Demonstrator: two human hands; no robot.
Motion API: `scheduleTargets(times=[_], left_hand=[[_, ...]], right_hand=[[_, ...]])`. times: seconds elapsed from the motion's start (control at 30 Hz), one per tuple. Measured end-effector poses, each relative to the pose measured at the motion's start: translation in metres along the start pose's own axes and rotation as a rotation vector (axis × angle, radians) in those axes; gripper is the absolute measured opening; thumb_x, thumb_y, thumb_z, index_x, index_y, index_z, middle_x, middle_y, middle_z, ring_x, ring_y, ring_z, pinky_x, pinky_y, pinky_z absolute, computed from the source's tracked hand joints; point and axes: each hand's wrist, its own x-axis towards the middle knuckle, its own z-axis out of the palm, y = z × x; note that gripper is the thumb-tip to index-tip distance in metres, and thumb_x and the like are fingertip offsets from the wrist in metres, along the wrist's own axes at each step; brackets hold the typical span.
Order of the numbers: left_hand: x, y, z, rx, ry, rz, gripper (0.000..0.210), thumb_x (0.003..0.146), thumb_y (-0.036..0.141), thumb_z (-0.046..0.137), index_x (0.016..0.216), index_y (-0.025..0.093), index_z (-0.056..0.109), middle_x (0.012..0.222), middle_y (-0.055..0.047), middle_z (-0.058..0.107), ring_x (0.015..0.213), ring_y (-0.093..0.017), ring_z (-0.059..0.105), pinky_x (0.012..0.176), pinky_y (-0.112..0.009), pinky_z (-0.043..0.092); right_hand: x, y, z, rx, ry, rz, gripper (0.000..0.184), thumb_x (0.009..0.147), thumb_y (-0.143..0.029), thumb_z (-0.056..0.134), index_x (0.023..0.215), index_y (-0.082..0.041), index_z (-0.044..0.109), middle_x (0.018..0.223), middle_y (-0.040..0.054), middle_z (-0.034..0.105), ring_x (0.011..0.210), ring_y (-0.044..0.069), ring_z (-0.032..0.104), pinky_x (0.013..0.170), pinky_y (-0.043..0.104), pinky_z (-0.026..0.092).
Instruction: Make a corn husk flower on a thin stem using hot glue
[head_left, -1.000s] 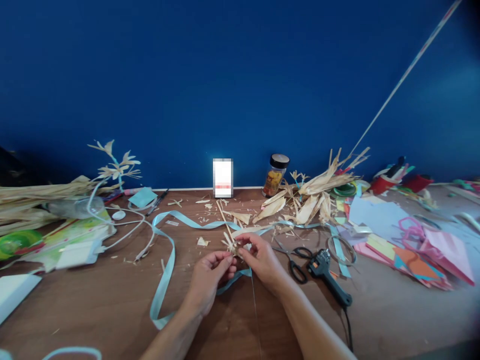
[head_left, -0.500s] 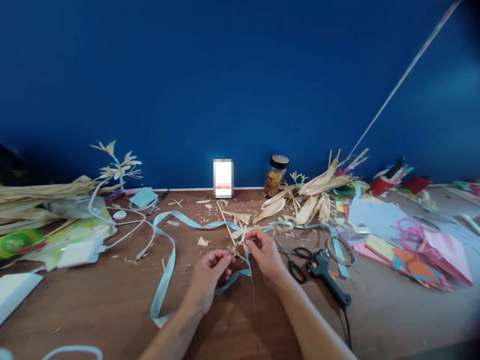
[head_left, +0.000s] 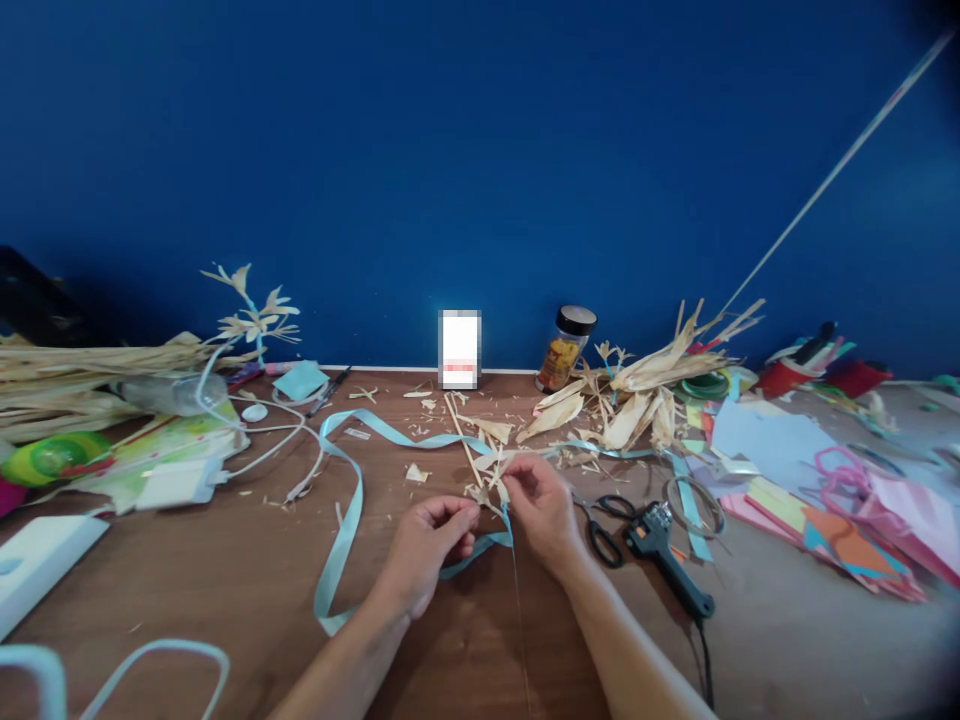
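Both hands meet over a small pale flower of dried husk (head_left: 491, 490) in the middle of the table. My left hand (head_left: 431, 550) pinches the flower's near left edge between thumb and forefinger. From the other side, the fingertips of my right hand (head_left: 544, 510) are closed on a husk petal and partly hide it. A light blue ribbon (head_left: 341, 545) winds across the table and hangs by the flower's underside; how it is fixed there is hidden. A thin stick (head_left: 463, 440) lies just beyond the flower, among husk scraps.
Black-handled scissors (head_left: 604, 542) and a glue gun (head_left: 664, 560) lie right of my hands. Behind them are a husk bundle (head_left: 637, 400) and a lidded jar (head_left: 564, 350). Coloured paper (head_left: 772, 440) covers the right side. A finished husk flower stem (head_left: 259, 325) and white cables (head_left: 270, 440) are left.
The camera view has turned slightly left, so the scene sits further right. My hands stay at the flower, with the left fingers slightly nearer its petals.
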Motion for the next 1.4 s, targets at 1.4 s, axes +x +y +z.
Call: scheduleTargets(times=[1.4], left_hand=[[-0.0001,-0.0013,0.001,0.024,-0.007,-0.012,0.022,0.057,0.032,0.07,0.063,0.013,0.059,0.05,0.004,0.052,0.043,-0.005,0.045,0.045,-0.016,0.037]], right_hand=[[-0.0048,-0.0085,0.0015,0.09,-0.155,-0.019,0.007,0.073,-0.018,0.051,0.079,-0.019,0.053,0.083,0.0045,0.055,0.078,0.016,0.053,0.071,0.029,0.045]])
